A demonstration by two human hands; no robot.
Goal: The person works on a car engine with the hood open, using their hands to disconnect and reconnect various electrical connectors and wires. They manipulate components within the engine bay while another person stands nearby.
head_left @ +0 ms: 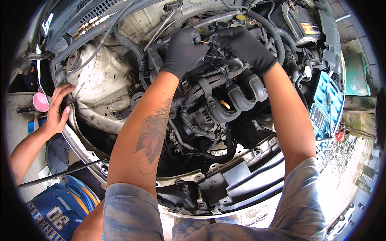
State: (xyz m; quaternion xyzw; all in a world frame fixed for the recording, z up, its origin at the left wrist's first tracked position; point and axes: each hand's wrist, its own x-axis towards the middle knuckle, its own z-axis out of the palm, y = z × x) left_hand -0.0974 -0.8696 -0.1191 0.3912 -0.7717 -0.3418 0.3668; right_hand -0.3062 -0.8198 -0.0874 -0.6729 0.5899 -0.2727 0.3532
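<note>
Both my hands wear black gloves and reach over the far part of a car engine. My left hand (185,52) is closed, its thumb and fingers pinching a thin orange-red wire (204,42). Just to the right of it, my right hand (250,49) has its fingers curled over dark wiring; what they grip is hidden. Below the hands lie the black intake manifold (246,93), a yellow dipstick handle (225,104) and corrugated wiring conduit (189,121).
At the left, another person's bare hand (57,110) rests by the fender edge. A pink cup (40,101) is beyond it. A dark rod (60,172) crosses the lower left. The battery (307,29) sits far right; a blue tool case (330,98) lies open at the right edge.
</note>
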